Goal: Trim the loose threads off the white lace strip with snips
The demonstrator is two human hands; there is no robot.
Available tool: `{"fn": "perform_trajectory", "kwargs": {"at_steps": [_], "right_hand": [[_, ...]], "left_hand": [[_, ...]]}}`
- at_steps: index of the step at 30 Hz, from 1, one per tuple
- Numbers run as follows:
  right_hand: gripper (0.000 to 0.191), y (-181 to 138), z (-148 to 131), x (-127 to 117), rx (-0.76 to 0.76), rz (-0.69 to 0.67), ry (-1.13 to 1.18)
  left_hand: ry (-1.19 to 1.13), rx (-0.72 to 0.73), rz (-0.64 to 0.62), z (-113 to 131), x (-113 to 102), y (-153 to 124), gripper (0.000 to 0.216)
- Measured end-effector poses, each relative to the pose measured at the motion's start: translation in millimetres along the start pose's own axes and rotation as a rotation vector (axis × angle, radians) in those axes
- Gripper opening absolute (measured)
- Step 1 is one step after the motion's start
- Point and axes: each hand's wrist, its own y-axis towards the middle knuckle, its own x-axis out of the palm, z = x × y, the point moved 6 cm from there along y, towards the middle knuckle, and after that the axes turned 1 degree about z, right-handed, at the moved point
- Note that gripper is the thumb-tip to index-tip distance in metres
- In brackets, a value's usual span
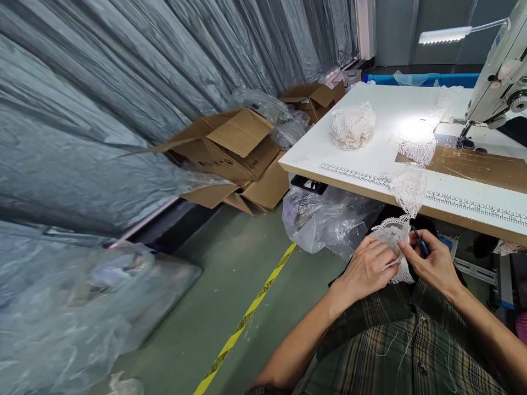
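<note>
A strip of white lace [407, 189] runs from the sewing machine's work area over the table edge and down to my lap. My left hand [368, 266] is closed on the lower part of the lace, fingers curled over it. Close beside it, my right hand [432, 263] holds small blue and black thread snips [420, 241], their dark tip pointing up near the lace's edge. The right thumb also reaches the lace. My left fingertips are partly hidden in the fabric.
A sewing machine [494, 82] with a lit lamp [444, 35] stands right on the white table [304, 156]. A lace bundle [352, 126] lies on it. Plastic bags [329, 219] hang below. Cardboard boxes [239, 142] and a silvery curtain [102, 99] are left.
</note>
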Motion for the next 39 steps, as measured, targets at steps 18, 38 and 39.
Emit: {"fn": "perform_trajectory", "kwargs": {"at_steps": [18, 38, 39], "right_hand": [[0.037, -20.9, -13.7, 1.6, -0.149, -0.345, -0.033], [0.058, -1.5, -9.0, 21.8, -0.056, -0.348, -0.057], [0.058, -1.9, -10.7, 22.1, -0.068, -0.360, -0.060]], "left_hand": [[-1.164, -0.572, -0.182, -39.9, 15.5, 9.6, 0.043], [-1.058, -0.688, -0.172, -43.6, 9.5, 7.5, 0.047], [-1.054, -0.688, -0.175, -43.6, 9.7, 7.7, 0.047]]}}
